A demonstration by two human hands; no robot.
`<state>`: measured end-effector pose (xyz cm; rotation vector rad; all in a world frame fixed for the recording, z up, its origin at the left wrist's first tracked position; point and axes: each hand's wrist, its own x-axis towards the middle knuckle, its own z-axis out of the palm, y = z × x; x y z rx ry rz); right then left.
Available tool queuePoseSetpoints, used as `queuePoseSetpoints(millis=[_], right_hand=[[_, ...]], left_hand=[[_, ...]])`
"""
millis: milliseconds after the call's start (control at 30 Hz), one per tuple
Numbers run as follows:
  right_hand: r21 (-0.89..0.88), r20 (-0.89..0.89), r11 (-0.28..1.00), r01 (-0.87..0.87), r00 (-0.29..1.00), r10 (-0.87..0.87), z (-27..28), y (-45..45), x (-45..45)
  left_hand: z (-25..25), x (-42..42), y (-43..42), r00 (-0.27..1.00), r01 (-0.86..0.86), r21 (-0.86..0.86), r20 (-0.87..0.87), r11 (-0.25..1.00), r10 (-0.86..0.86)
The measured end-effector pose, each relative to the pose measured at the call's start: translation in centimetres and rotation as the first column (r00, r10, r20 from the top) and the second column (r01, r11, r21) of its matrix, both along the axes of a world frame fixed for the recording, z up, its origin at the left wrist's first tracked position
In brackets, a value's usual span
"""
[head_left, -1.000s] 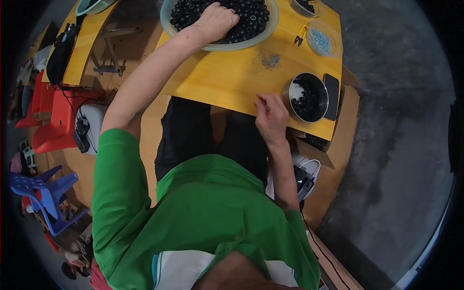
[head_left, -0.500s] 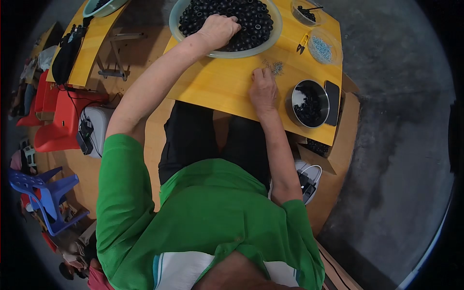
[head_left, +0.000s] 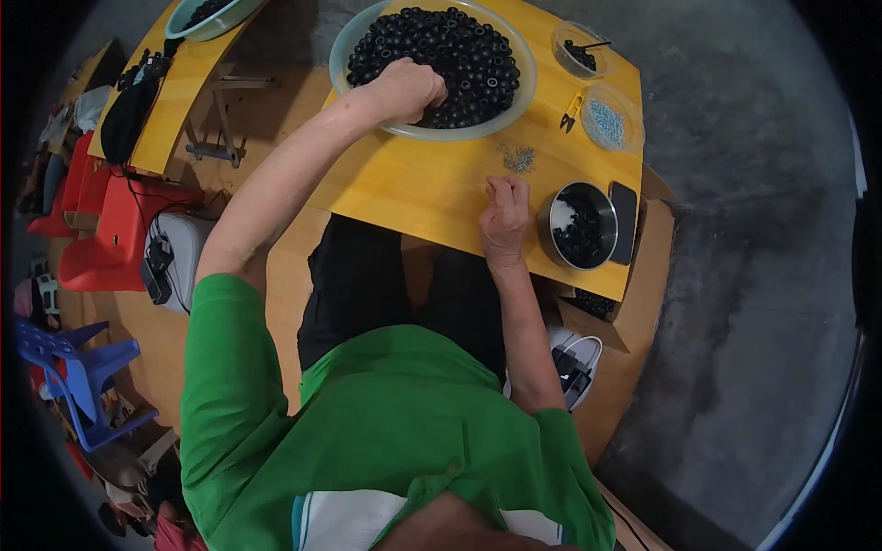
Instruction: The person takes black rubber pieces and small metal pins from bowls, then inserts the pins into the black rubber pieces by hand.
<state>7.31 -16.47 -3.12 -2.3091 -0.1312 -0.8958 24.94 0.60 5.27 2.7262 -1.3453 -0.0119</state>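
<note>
While the left hand point(head_left: 409, 92) reaches into the large bowl point(head_left: 341, 57) of black beads point(head_left: 478, 57) at upper center, its fingers are curled, their tips hidden. Right of center, the right hand point(head_left: 504, 219) bends its fingers near the metal bowl point(head_left: 548, 241), below the small pile of bits point(head_left: 518, 160); I cannot tell whether either grips anything.
</note>
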Motion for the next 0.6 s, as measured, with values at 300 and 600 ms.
queuePoseSetpoints(millis=[300, 600], right_hand=[[-0.003, 0.067, 1.0, -0.027, 0.997, 0.027, -0.1, 0.1, 0.1], [0.297, -0.032, 0.955, 0.001, 0.999, 0.009, 0.3, -0.3, -0.8]], left_hand=[[0.5, -2.0, 1.2, 0.876, -0.305, -0.599, -0.482, 0.74, -0.03], [-3.2, -16.6, 2.2, 0.297, -0.885, -0.462, -0.484, -0.048, -0.823]])
